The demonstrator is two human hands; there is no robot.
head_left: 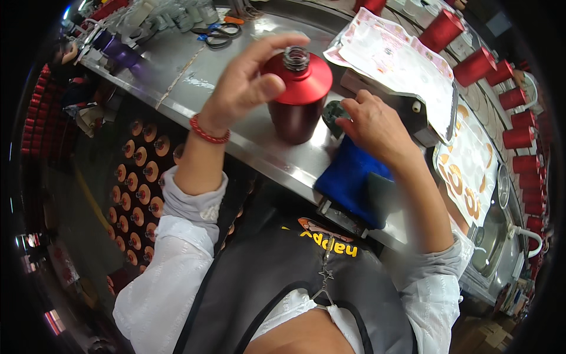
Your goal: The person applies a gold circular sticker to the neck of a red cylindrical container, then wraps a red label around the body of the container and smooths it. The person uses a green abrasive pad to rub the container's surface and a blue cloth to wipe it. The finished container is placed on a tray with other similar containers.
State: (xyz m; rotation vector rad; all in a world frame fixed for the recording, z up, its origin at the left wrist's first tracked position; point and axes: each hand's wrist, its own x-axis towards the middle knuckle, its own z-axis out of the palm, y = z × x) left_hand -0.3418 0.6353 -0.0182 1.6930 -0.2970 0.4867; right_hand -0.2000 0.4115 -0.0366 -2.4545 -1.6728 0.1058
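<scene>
A bottle with a glossy red shoulder, darker red body and clear ridged screw neck stands upright on the metal bench. My left hand, with a red braided bracelet at the wrist, curves loosely beside its shoulder. The thumb and forefinger are wide apart, and the forefinger reaches behind the neck. Right of the bottle, my right hand pinches the edge of a small dark green piece between thumb and fingers; its kind is unclear. Below that hand lies a blue cloth at the bench edge.
Scissors and glassware sit at the back left. Patterned sheets cover a box at the right. Red bottles line a curved track along the far right. Below the bench, at left, stand rows of bottles.
</scene>
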